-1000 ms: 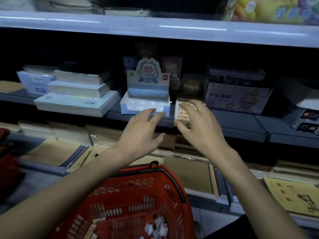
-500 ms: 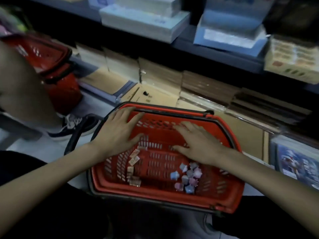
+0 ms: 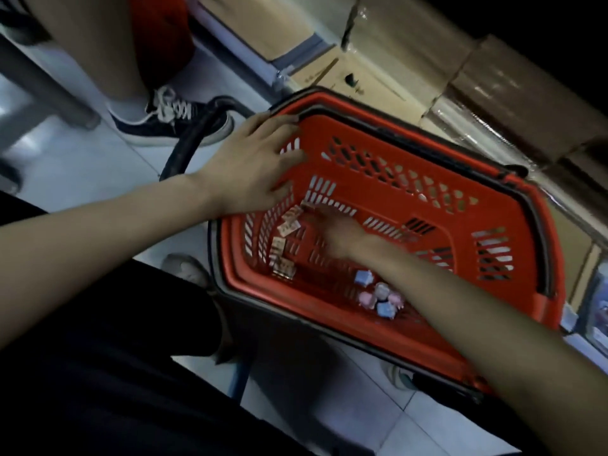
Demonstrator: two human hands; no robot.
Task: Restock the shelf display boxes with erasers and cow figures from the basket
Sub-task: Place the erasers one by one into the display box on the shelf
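Observation:
A red plastic basket (image 3: 523, 222) sits on the floor below me. Several small tan erasers (image 3: 284, 245) lie along its left inner side. A cluster of pastel pink and blue cow figures (image 3: 378, 296) lies near its front edge. My left hand (image 3: 250, 166) rests with spread fingers on the basket's left rim and inner wall. My right hand (image 3: 342, 235) is down inside the basket, blurred, its fingers stretched toward the erasers and close to the uppermost ones. It holds nothing that I can see. The shelf display boxes are out of view.
Another person's leg and a black-and-white sneaker (image 3: 171, 123) stand just left of the basket. A black basket handle (image 3: 190, 143) hangs beside it. Stacks of wrapped brown notebooks (image 3: 493, 87) fill the low shelf behind. Pale floor tiles (image 3: 82, 166) surround the basket.
My view has dropped from the shelf to the basket. Both hands came down from the display boxes; the left settled on the rim, the right moved left across the basket floor toward the erasers.

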